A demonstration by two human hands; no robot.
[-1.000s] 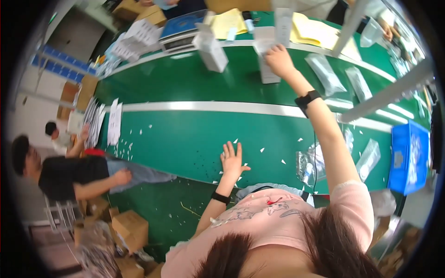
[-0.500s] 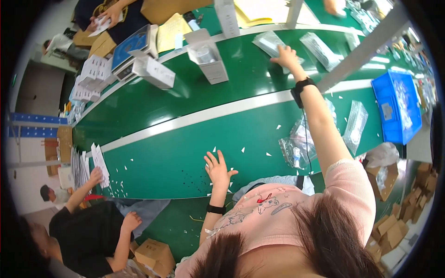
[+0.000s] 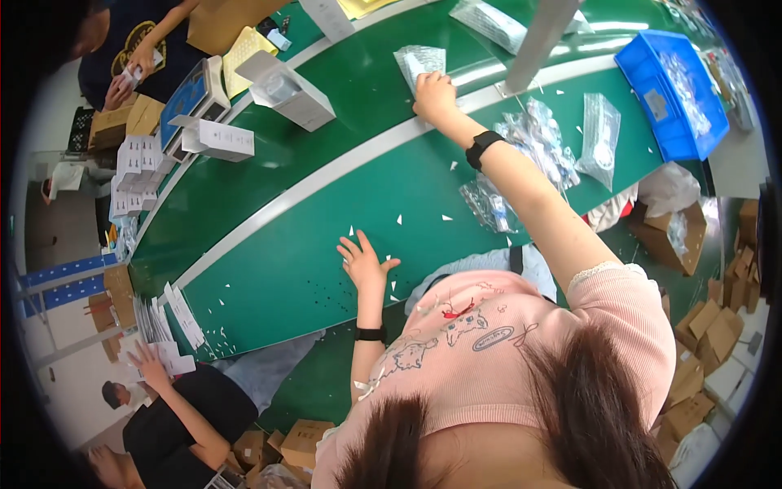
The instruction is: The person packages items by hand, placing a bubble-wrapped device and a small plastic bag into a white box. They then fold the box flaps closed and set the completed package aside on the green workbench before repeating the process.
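Observation:
My right hand (image 3: 436, 96) reaches across the white divider strip, its fingers curled on the near end of a clear bubble-wrap pouch (image 3: 418, 62) lying on the far green surface. What is inside the pouch I cannot make out. My left hand (image 3: 364, 262) hovers at or rests on the near green tabletop (image 3: 285, 269), fingers spread and nothing in it. Small white paper scraps (image 3: 399, 219) lie around it. Another bubble-wrap pouch (image 3: 493, 26) lies beyond my right hand, and one more (image 3: 599, 143) is on the near tabletop to the right.
A grey post (image 3: 542, 45) rises just right of my right hand. Clear plastic bags (image 3: 538, 138) lie under my right forearm, near a blue bin (image 3: 672, 98). Open white cartons (image 3: 293, 94) stand at far left. Co-workers are at the left and far left; one has a hand (image 3: 149, 365) by white sheets.
My right hand's fingers have gone from spread over the bubble-wrap pouch to curled on its near end. The view has turned. The near-left co-worker's hand has moved off the upright white stack.

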